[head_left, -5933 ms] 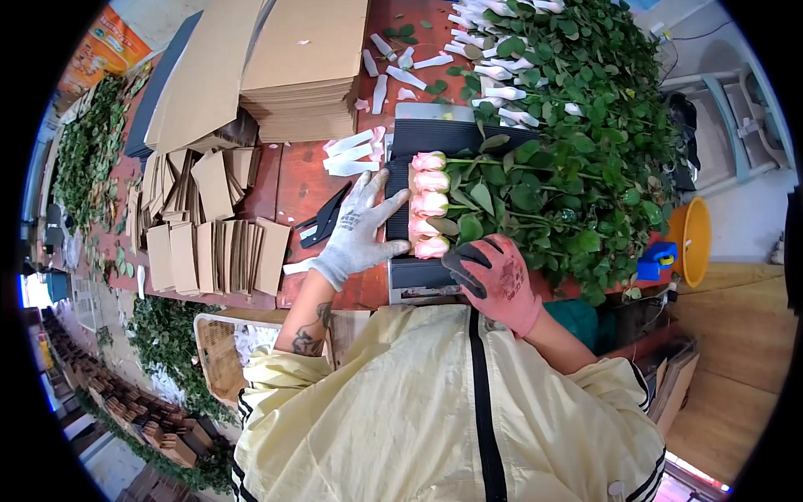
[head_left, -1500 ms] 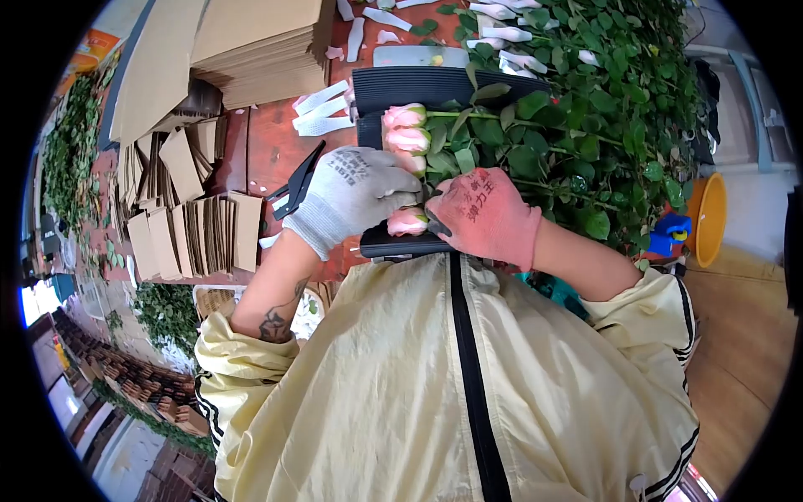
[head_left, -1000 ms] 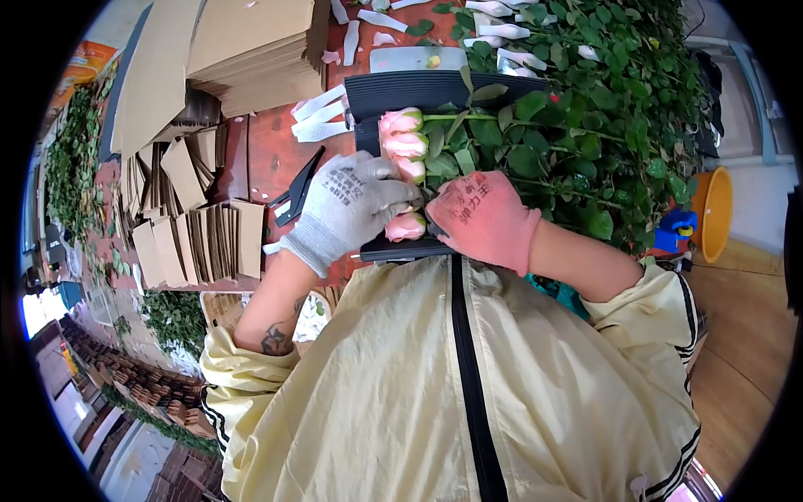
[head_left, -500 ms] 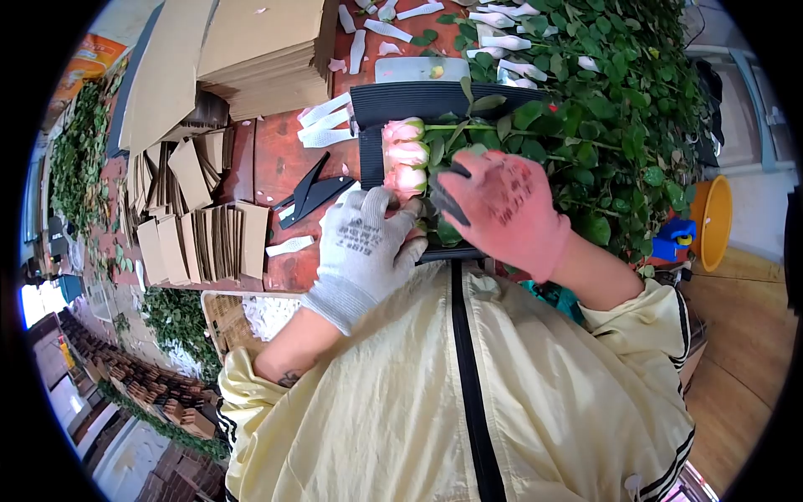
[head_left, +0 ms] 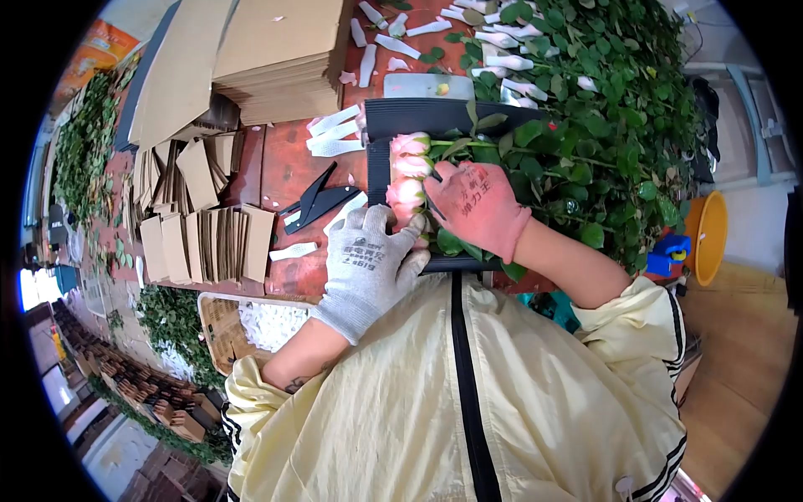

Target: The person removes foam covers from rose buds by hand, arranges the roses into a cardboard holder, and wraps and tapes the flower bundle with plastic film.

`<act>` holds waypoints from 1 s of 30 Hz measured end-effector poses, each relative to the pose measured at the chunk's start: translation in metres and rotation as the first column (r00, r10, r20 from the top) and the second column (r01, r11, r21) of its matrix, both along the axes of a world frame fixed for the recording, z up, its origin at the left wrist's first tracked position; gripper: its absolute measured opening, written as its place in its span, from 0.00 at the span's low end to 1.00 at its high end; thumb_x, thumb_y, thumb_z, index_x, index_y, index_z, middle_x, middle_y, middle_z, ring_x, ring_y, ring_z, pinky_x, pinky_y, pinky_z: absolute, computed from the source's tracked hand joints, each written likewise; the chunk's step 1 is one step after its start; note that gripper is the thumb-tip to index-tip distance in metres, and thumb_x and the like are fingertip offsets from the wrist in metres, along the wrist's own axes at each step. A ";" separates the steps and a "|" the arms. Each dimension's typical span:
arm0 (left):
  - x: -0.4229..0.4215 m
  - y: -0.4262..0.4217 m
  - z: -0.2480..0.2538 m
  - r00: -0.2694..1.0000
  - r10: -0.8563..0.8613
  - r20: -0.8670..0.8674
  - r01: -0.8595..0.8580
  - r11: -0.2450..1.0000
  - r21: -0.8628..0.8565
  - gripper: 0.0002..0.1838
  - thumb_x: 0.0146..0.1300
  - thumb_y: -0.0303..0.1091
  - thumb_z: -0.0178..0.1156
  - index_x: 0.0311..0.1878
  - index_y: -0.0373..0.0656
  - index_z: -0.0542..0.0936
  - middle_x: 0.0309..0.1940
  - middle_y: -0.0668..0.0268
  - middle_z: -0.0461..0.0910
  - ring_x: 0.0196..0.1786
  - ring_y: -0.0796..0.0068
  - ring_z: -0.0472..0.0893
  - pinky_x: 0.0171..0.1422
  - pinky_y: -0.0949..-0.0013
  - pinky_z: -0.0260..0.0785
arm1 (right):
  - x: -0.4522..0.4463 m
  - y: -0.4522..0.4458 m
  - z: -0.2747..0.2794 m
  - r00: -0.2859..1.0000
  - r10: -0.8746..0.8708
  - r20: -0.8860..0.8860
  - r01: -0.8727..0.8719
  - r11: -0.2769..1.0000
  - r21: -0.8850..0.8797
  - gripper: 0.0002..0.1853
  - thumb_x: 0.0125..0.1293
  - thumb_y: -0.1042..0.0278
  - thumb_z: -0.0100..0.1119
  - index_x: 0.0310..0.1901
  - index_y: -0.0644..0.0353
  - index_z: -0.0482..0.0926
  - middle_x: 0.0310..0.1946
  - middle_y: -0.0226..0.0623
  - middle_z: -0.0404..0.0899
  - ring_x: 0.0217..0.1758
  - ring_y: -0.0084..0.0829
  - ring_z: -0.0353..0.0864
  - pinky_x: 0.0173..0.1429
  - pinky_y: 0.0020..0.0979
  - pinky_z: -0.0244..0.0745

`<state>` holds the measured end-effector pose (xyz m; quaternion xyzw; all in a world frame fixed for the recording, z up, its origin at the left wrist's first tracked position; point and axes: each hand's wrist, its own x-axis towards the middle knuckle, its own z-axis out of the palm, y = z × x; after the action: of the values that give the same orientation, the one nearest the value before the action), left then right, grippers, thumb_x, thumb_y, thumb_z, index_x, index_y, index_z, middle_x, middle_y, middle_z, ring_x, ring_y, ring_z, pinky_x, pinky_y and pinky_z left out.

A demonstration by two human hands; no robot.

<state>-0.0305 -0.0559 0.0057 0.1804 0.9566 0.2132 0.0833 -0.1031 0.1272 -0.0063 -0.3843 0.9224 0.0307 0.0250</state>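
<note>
Pink roses [head_left: 407,192] lie in a row with their heads at the left end of a black ribbed tray [head_left: 379,163], their leafy stems running right. My left hand [head_left: 365,255], in a pale grey glove, is closed at the near end of the row, its fingertips and thumb around a rose head that is partly hidden. My right hand [head_left: 478,205], in a pink glove, is curled closed just right of the rose heads, by their necks. Whatever its fingers hold is hidden behind the glove. A black stapler [head_left: 322,199] lies left of the tray.
Cardboard sheets [head_left: 280,71] are stacked at the back left, with folded cardboard pieces [head_left: 222,244] nearer. White foam sleeves [head_left: 335,134] lie around the tray. Rose foliage [head_left: 611,134] covers the right side. A wicker basket [head_left: 219,335] and a yellow bucket [head_left: 709,238] flank me.
My right hand has moved slightly down and its fingers have curled in beside the rose heads. My left hand stays at the near end of the row. The view has shifted slightly.
</note>
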 end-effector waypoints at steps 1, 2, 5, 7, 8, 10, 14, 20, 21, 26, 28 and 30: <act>-0.001 -0.001 0.001 1.000 0.016 -0.010 -0.016 1.000 0.000 0.24 0.54 0.45 0.62 0.53 0.47 0.80 0.47 0.58 0.72 0.52 0.55 0.70 0.55 0.53 0.59 | 0.000 -0.001 0.001 1.000 0.029 0.009 -0.029 0.999 0.024 0.06 0.57 0.62 0.53 0.34 0.53 0.73 0.34 0.34 0.74 0.35 0.34 0.79 0.38 0.33 0.73; -0.001 -0.001 0.001 0.999 0.002 -0.054 -0.001 1.000 0.008 0.24 0.53 0.46 0.63 0.53 0.47 0.80 0.49 0.57 0.72 0.53 0.55 0.70 0.56 0.52 0.59 | 0.000 -0.002 0.002 0.999 0.031 0.038 -0.032 0.999 0.033 0.06 0.58 0.65 0.50 0.36 0.53 0.73 0.35 0.34 0.74 0.35 0.34 0.79 0.38 0.33 0.74; -0.010 0.000 0.004 0.992 -0.045 -0.121 0.047 0.999 0.016 0.30 0.52 0.50 0.63 0.55 0.43 0.77 0.58 0.55 0.69 0.61 0.53 0.67 0.64 0.52 0.57 | 0.002 -0.004 0.005 1.000 0.011 -0.017 -0.010 0.998 0.066 0.07 0.58 0.65 0.50 0.38 0.53 0.74 0.35 0.34 0.74 0.35 0.34 0.80 0.38 0.33 0.74; -0.013 0.002 -0.005 0.972 -0.140 -0.190 0.147 0.989 0.025 0.35 0.55 0.53 0.59 0.60 0.36 0.72 0.65 0.52 0.64 0.67 0.55 0.64 0.68 0.54 0.55 | 0.005 -0.002 0.014 0.999 0.036 -0.022 -0.033 0.992 0.126 0.11 0.58 0.62 0.53 0.41 0.52 0.76 0.39 0.34 0.75 0.37 0.34 0.80 0.39 0.34 0.74; -0.011 0.003 -0.005 0.986 -0.144 -0.088 0.143 0.990 -0.023 0.39 0.56 0.56 0.57 0.63 0.35 0.68 0.67 0.51 0.61 0.70 0.54 0.61 0.72 0.55 0.51 | 0.010 0.002 0.024 0.999 0.013 -0.030 -0.013 1.000 0.021 0.13 0.57 0.60 0.55 0.43 0.51 0.76 0.42 0.34 0.76 0.39 0.34 0.80 0.41 0.35 0.74; -0.011 0.001 -0.009 0.986 -0.138 -0.099 0.138 0.990 -0.008 0.38 0.57 0.56 0.56 0.63 0.35 0.68 0.67 0.51 0.62 0.70 0.55 0.60 0.72 0.55 0.50 | 0.014 0.011 0.025 0.993 -0.064 -0.099 0.042 0.978 -0.206 0.21 0.53 0.53 0.63 0.49 0.49 0.76 0.50 0.33 0.75 0.45 0.35 0.79 0.47 0.36 0.72; -0.007 0.003 -0.008 0.982 -0.156 -0.108 0.153 0.988 -0.032 0.38 0.58 0.57 0.55 0.63 0.36 0.69 0.67 0.52 0.63 0.70 0.56 0.61 0.73 0.56 0.50 | -0.003 0.015 0.016 0.976 -0.157 -0.148 0.150 0.987 -0.061 0.23 0.52 0.53 0.63 0.50 0.50 0.76 0.50 0.37 0.75 0.46 0.35 0.78 0.47 0.35 0.72; -0.011 0.002 -0.010 0.976 -0.177 -0.125 0.175 0.984 -0.024 0.37 0.56 0.56 0.57 0.60 0.36 0.71 0.66 0.54 0.65 0.69 0.56 0.62 0.71 0.53 0.51 | -0.012 0.000 0.007 0.987 -0.153 -0.049 0.157 0.984 0.090 0.21 0.53 0.53 0.63 0.47 0.51 0.75 0.45 0.35 0.75 0.43 0.35 0.78 0.43 0.36 0.71; -0.011 0.002 -0.009 0.976 -0.174 -0.128 0.173 0.985 -0.019 0.37 0.56 0.56 0.57 0.60 0.36 0.71 0.66 0.54 0.65 0.69 0.56 0.62 0.71 0.53 0.51 | -0.012 0.001 0.007 0.989 -0.131 -0.070 0.133 0.991 0.025 0.20 0.53 0.54 0.63 0.46 0.50 0.75 0.44 0.34 0.75 0.42 0.34 0.79 0.41 0.37 0.71; -0.013 0.000 -0.009 0.979 -0.183 -0.091 0.185 0.983 0.005 0.38 0.54 0.56 0.59 0.61 0.36 0.70 0.65 0.52 0.64 0.68 0.55 0.62 0.71 0.52 0.52 | -0.013 -0.003 -0.001 0.992 -0.111 -0.066 0.115 0.992 0.050 0.18 0.52 0.55 0.63 0.44 0.51 0.74 0.42 0.33 0.74 0.39 0.33 0.79 0.38 0.36 0.71; -0.018 0.000 -0.002 0.982 -0.157 -0.108 0.162 0.986 0.038 0.40 0.54 0.57 0.59 0.62 0.35 0.68 0.66 0.51 0.63 0.69 0.54 0.62 0.71 0.52 0.51 | -0.014 0.001 -0.002 0.988 -0.032 -0.150 0.026 0.999 -0.043 0.16 0.55 0.59 0.57 0.45 0.53 0.75 0.37 0.35 0.77 0.35 0.34 0.80 0.35 0.32 0.73; -0.021 0.001 0.003 0.984 -0.131 -0.122 0.140 0.988 0.069 0.42 0.53 0.57 0.59 0.63 0.35 0.67 0.66 0.50 0.62 0.69 0.53 0.61 0.72 0.52 0.50 | -0.013 0.002 0.000 0.991 -0.028 -0.130 0.027 1.000 -0.013 0.16 0.55 0.60 0.57 0.45 0.53 0.75 0.37 0.35 0.77 0.36 0.34 0.80 0.36 0.33 0.72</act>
<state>-0.0512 -0.0552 0.0090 0.2606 0.9363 0.2330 0.0345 -0.1160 0.1287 -0.0061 -0.3688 0.9274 0.0501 -0.0372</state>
